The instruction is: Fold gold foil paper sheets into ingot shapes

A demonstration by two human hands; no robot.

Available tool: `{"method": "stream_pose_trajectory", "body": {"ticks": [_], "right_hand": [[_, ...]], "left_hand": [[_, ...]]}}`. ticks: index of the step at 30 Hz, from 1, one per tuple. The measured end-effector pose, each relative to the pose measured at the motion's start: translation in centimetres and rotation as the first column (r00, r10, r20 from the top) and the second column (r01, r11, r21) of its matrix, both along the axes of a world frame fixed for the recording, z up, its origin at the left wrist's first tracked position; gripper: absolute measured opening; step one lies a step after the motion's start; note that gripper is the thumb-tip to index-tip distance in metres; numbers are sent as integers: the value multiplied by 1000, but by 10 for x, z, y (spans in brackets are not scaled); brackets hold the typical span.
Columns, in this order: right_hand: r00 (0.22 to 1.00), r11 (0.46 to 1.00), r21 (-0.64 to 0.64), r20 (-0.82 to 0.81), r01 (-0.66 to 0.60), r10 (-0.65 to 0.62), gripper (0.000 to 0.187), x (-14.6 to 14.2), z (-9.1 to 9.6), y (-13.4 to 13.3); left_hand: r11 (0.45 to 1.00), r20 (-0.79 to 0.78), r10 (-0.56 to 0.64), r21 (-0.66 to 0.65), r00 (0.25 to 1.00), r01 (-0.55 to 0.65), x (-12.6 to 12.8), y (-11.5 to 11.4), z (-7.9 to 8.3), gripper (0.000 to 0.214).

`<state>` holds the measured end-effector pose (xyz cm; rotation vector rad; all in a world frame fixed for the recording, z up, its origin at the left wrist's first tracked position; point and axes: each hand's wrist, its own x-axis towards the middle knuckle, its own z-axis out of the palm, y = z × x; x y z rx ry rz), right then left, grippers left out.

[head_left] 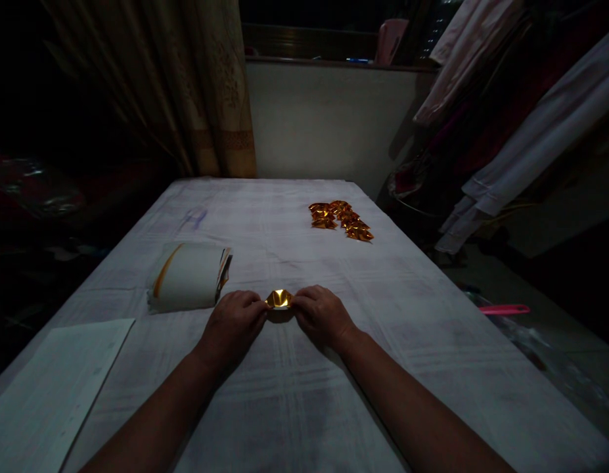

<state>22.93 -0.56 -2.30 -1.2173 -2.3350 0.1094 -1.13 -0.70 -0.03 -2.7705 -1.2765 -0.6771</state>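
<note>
Between my two hands is a small shiny gold foil piece (279, 299), bulging in the middle and narrowing to both ends, like a folded paper ingot. My left hand (239, 320) pinches its left tip with closed fingers. At the right tip, the fingers of my right hand (324, 315) are closed in the same way. Several similar gold foil pieces (341, 219) lie in a cluster at the far right of the table. Beside my left hand sits a thick folded stack of paper sheets (188, 276) with gold and orange showing at its edges.
A checked pale cloth covers the table (284, 407). A white sheet (52, 387) lies at its left front. Behind hang a patterned curtain (205, 85) and, at right, clothes (511, 151). A pink handle (505, 309) shows beyond the right edge. A pink cup (391, 41) stands on the sill.
</note>
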Motion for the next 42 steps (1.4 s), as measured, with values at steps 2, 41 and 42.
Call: {"method": "stream_pose_trajectory", "body": {"ticks": [2, 41, 42], "right_hand": [[999, 999, -30, -3, 35, -35, 15, 0, 0, 1], [940, 945, -141, 216, 296, -263, 24, -20, 16, -5], [938, 946, -134, 226, 296, -262, 25, -20, 16, -6]], "left_hand": [[998, 8, 47, -46, 999, -47, 1, 0, 0, 21], [932, -113, 329, -118, 937, -342, 26, 5, 5, 20], [941, -97, 307, -116, 947, -317, 26, 5, 3, 21]]}}
